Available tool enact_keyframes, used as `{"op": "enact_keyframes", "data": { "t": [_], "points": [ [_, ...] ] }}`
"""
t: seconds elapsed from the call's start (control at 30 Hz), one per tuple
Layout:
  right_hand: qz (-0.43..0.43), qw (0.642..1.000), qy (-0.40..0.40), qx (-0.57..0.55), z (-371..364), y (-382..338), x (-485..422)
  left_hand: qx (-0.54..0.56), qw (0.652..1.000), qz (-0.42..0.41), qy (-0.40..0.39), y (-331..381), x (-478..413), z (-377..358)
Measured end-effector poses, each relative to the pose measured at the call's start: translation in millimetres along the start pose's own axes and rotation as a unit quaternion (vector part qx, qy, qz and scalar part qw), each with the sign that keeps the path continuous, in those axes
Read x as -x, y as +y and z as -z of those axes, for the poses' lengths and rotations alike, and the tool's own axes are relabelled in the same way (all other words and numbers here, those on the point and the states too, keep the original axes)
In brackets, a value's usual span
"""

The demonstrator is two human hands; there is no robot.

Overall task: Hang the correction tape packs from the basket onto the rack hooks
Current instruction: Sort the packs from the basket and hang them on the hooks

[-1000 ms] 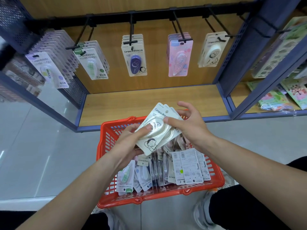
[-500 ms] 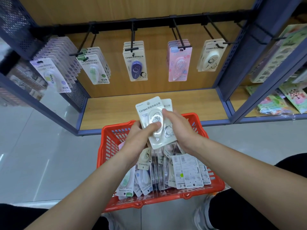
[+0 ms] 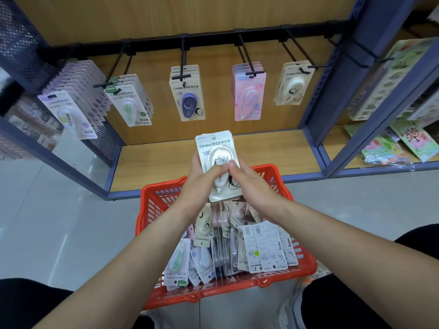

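While both hands [image 3: 199,182] [image 3: 254,186] grip it, the pack [image 3: 213,148] sits between them.

Person, head-camera view, parts in frame:
- Left hand [image 3: 199,184], right hand [image 3: 251,186]: bare, with nothing worn on the fingers that show.
- Forearms [image 3: 332,236]: two, bare along all their visible length.
- Trousers [image 3: 370,302]: black, plain cloth, showing over both legs at the lower corners.
- Shoes [image 3: 291,305]: pale grey-white, only partly seen inside each leg; details too blurred to tell.
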State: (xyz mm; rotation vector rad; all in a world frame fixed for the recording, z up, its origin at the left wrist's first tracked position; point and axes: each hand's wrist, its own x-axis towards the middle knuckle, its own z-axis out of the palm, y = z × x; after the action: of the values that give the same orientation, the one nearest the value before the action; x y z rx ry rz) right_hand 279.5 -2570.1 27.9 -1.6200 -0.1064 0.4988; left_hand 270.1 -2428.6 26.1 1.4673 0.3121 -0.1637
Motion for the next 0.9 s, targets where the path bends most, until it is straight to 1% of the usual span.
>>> {"op": "enact_keyframes", "data": {
  "t": [0.1, 0.2, 0.33, 0.5, 0.63, 0.73, 0.9],
  "points": [
    [0.026, 0.999, 0.019, -0.001, 6, -8, 1, 0.008, 1.000, -0.009, 0.013, 6, -2, -4],
    [0.042, 0.996, 0.074, -0.006, 8, -14, 4, 0.022, 0.999, -0.026, 0.022, 13, -3, -10],
    [0.063, 0.987, 0.148, 0.020, 5, -20, 10, 0.011, 0.998, -0.066, 0.014, 23, 1, -17],
    [0.089, 0.976, 0.191, -0.062, 2, -28, 14, 0.002, 0.994, -0.106, 0.024, 38, 6, -27],
    [0.095, 0.972, 0.203, -0.070, 7, -31, 17, -0.001, 0.994, -0.106, 0.031, 47, 10, -34],
    [0.101, 0.977, 0.174, -0.074, 11, -36, 15, 0.019, 0.993, -0.108, 0.048, 50, 7, -37],
    [0.088, 0.983, 0.144, -0.072, 26, -45, 9, 0.012, 0.993, -0.108, 0.053, 55, 5, -37]
  ]
}}
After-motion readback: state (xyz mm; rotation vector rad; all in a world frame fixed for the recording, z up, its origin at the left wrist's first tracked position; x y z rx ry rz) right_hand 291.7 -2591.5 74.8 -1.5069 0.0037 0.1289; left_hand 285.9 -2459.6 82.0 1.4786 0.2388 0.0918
